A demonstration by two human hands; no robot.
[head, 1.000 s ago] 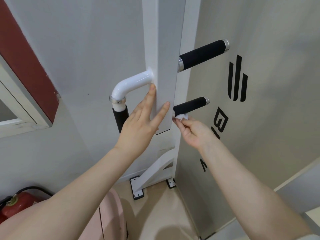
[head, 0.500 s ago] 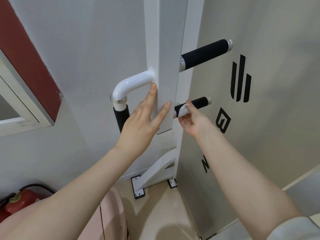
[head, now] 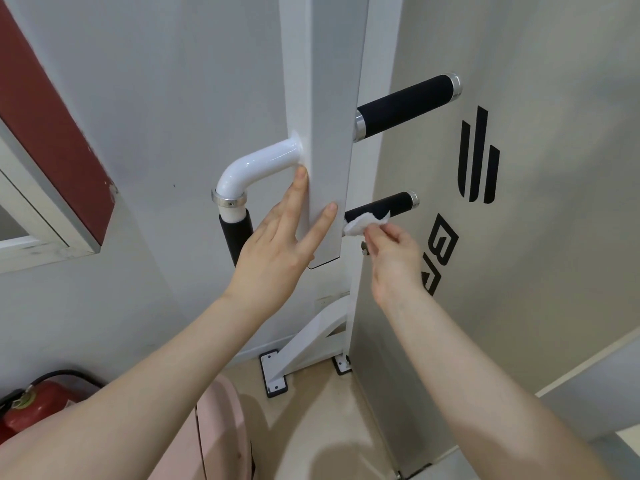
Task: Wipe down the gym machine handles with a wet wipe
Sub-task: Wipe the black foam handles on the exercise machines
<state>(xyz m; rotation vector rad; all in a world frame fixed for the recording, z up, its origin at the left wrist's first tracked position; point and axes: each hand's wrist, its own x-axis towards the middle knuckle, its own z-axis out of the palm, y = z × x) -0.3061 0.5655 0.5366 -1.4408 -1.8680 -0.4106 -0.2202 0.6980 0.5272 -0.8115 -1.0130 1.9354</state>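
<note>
A white machine column carries two black foam handles on its right side, an upper handle and a lower handle. A white bent tube on its left side ends in a third black grip, partly hidden by my left hand. My left hand lies flat against the column with fingers spread and holds nothing. My right hand pinches a crumpled white wet wipe against the inner end of the lower handle.
A beige panel with black logo marks stands close behind the right handles. A red fire extinguisher sits at the bottom left and a pink object below my arms. The machine's white foot bracket is bolted to the floor.
My right hand first wrapped the wipe over the lower handle, then pulled back below it; the wipe now rests on the handle's inner end. My left hand stayed on the column.
</note>
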